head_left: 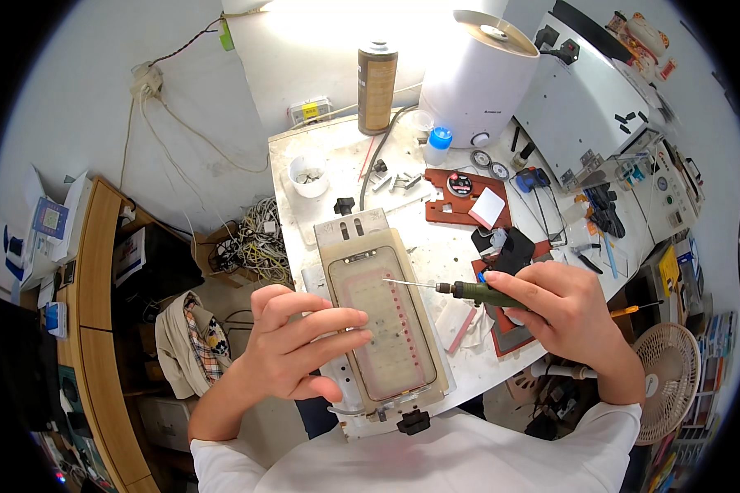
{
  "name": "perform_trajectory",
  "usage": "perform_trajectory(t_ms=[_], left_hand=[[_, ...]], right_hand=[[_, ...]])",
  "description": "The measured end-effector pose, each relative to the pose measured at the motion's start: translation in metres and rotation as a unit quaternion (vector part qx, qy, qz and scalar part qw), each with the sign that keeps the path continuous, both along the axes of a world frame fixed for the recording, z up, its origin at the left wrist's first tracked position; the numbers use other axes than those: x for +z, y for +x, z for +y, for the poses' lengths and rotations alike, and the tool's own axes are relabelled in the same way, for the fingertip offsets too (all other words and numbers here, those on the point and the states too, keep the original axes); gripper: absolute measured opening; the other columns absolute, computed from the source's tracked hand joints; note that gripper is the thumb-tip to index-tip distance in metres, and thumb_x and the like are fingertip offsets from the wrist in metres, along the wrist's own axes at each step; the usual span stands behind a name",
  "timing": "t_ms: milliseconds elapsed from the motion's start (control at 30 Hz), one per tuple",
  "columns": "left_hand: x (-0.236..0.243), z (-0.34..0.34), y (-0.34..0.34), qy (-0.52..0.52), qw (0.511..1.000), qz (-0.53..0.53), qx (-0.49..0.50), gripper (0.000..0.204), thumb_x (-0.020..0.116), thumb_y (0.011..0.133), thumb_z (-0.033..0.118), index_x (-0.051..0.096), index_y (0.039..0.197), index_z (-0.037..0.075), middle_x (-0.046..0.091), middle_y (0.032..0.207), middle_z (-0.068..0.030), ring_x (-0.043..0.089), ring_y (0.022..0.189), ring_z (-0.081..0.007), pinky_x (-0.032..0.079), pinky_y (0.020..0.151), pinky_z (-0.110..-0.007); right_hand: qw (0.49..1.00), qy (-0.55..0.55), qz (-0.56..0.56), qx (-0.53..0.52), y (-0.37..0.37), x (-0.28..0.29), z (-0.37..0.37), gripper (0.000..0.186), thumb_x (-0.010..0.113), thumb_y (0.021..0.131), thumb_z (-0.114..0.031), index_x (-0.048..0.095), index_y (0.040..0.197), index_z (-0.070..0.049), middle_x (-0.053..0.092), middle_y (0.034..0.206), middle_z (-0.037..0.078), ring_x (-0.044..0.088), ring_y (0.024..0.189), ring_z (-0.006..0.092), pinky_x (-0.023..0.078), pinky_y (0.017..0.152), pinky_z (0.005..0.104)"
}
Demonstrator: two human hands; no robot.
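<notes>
My right hand [563, 306] is closed round a dark green pen-shaped rotary tool [475, 292]. Its long thin metal tip reaches left over the upper part of a phone screen [386, 329]; I cannot tell whether it touches. The see-through, dark-rimmed screen lies in a pale fixture [362, 228] with black knobs at its far and near ends. A row of small red marks runs down the screen's right side. Over the screen's left edge my left hand [296, 341] has its fingers stretched out and apart, fingertips at the surface.
Beyond the fixture stand a white cup [309, 177], a spray can [376, 89] and a large white humidifier-like appliance [477, 82]. Reddish-brown trays [448, 209] with small parts lie to the right. A white machine [604, 103] fills the back right; a fan [668, 382] stands near right.
</notes>
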State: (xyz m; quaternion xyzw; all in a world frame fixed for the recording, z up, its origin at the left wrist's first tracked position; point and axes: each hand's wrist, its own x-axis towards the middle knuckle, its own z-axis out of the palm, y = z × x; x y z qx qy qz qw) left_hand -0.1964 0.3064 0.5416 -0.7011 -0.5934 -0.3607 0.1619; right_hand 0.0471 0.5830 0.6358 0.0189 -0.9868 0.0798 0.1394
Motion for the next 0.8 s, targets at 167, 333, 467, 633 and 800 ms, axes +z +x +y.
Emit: perform_trajectory(t_ms=[167,333,467,633,800], left_hand=[[0.009,0.001,0.000,-0.019,1.000,-0.012,-0.008,0.073,0.034,0.108,0.070,0.080,0.106,0.014,0.075,0.116,0.0027,0.056,0.105,-0.0211,0.035,0.093,-0.040],[0.019,0.002,0.003,-0.047,0.998,-0.040,0.000,0.069,0.037,0.108,0.069,0.079,0.103,0.015,0.070,0.119,0.0004,0.054,0.110,-0.0232,0.035,0.096,-0.041],[0.026,0.004,0.004,-0.062,0.997,-0.040,0.011,0.065,0.040,0.107,0.069,0.077,0.102,0.015,0.065,0.126,-0.0027,0.051,0.113,-0.0246,0.035,0.099,-0.043],[0.032,0.008,0.007,-0.079,0.996,-0.032,0.022,0.079,0.027,0.108,0.072,0.078,0.092,0.013,0.067,0.125,-0.0071,0.051,0.108,-0.0265,0.033,0.099,-0.042],[0.035,0.009,0.009,-0.087,0.995,-0.029,0.028,0.078,0.028,0.109,0.071,0.077,0.092,0.012,0.066,0.129,-0.0068,0.051,0.110,-0.0266,0.033,0.100,-0.042]], right_hand=[[1.000,-0.010,-0.005,0.009,0.005,0.001,-0.005,0.057,0.082,0.079,-0.008,0.075,0.134,-0.018,0.067,0.088,0.000,0.062,0.070,0.0177,0.051,0.059,0.0329],[1.000,-0.009,-0.012,0.020,0.013,0.003,-0.006,0.056,0.082,0.078,-0.007,0.076,0.132,-0.016,0.066,0.088,0.000,0.062,0.070,0.0172,0.052,0.059,0.0325],[1.000,-0.016,-0.008,0.017,0.018,0.002,-0.008,0.057,0.083,0.076,-0.006,0.077,0.132,-0.015,0.067,0.089,0.001,0.063,0.070,0.0176,0.052,0.060,0.0325],[1.000,-0.016,-0.009,0.018,0.022,0.005,-0.010,0.058,0.083,0.074,-0.005,0.077,0.131,-0.015,0.068,0.089,0.001,0.063,0.070,0.0183,0.052,0.060,0.0327],[1.000,-0.003,0.004,0.010,0.027,0.005,-0.010,0.056,0.083,0.074,-0.005,0.077,0.130,-0.015,0.068,0.088,0.001,0.062,0.069,0.0185,0.052,0.061,0.0326]])
